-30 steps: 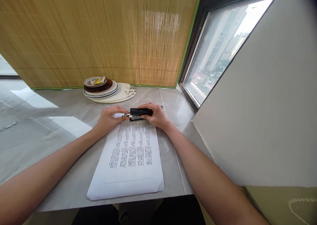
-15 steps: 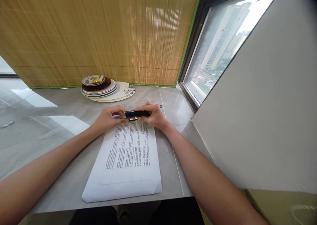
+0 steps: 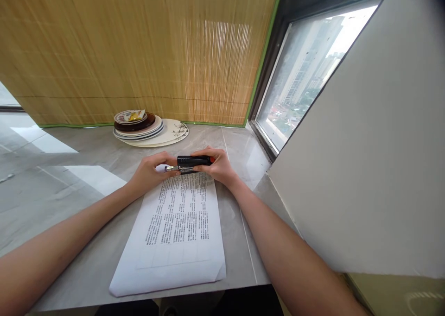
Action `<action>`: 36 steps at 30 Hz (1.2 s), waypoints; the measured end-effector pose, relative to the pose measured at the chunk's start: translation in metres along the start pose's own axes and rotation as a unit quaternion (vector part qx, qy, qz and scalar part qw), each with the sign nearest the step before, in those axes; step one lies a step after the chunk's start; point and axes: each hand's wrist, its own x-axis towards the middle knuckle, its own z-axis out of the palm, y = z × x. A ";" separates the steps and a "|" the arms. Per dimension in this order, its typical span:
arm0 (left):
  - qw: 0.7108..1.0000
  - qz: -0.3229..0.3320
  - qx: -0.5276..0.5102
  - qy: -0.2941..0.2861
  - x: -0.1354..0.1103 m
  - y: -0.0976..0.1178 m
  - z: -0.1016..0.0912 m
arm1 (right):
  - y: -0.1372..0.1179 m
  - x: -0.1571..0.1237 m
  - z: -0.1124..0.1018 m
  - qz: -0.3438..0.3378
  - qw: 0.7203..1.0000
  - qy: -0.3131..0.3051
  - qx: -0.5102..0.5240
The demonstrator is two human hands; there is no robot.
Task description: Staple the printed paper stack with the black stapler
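Observation:
A black stapler [image 3: 194, 161] lies crosswise over the top end of the printed paper [image 3: 167, 265], held between both hands. My right hand [image 3: 218, 163] is closed around its right end, where a bit of red shows. My left hand [image 3: 155, 167] pinches the shiny metal part at the stapler's left end, thumb below and fingers above. A gap shows between the black top and the metal part. The paper is covered in small dark print, and its lower right corner is slightly folded. What lies inside the stapler is too small to tell.
Beyond my hands stands a stack of plates [image 3: 139, 129] with a small yellow packet [image 3: 136, 116] on top, beside white oval plates [image 3: 170, 129]. A bamboo blind [image 3: 139, 52] hangs behind. On the right are a window [image 3: 295, 84] and a white wall [image 3: 365, 144]. The grey tabletop [image 3: 86, 251] ends near my body.
The stapler's metal part has come apart farther from the black top, and more of it shows at my left fingers. My view has shifted slightly.

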 end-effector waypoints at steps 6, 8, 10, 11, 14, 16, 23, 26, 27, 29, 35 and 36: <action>0.998 0.050 0.037 0.029 -0.002 0.010 -0.004 | 0.002 0.002 -0.006 0.026 0.998 0.013 0.050; 0.997 0.060 0.036 0.025 -0.002 0.012 -0.008 | 0.003 0.002 -0.010 0.041 0.996 0.030 0.070; 0.997 0.063 0.030 0.018 -0.002 0.013 -0.012 | 0.004 0.001 -0.014 0.058 0.993 0.049 0.087; 0.998 0.063 0.025 0.014 -0.003 0.013 -0.013 | 0.005 0.001 -0.016 0.064 0.992 0.055 0.094; 0.998 0.052 0.010 0.014 -0.006 0.012 -0.013 | 0.005 0.000 -0.016 0.065 0.991 0.041 0.111; 0.999 0.042 0.004 0.032 -0.008 0.013 -0.009 | 0.004 0.000 -0.012 0.049 0.991 0.003 0.122; 0.996 0.009 0.002 0.085 -0.010 0.015 -0.001 | -0.009 -0.001 0.000 0.018 0.994 -0.066 0.091; 0.997 0.015 0.015 0.079 -0.008 0.015 -0.007 | -0.011 -0.001 0.003 0.013 0.995 -0.069 0.074; 0.996 0.020 0.030 0.078 -0.007 0.015 -0.009 | -0.011 -0.001 0.003 0.012 0.995 -0.067 0.076; 0.992 0.030 0.083 0.091 -0.006 0.018 -0.012 | -0.011 -0.001 0.004 0.018 0.994 -0.055 0.093; 0.965 0.116 0.192 0.139 -0.017 0.050 -0.013 | -0.003 0.002 -0.005 0.087 0.981 0.080 0.156; 0.965 0.142 0.188 0.116 -0.021 0.057 -0.011 | -0.001 0.002 -0.007 0.096 0.973 0.117 0.172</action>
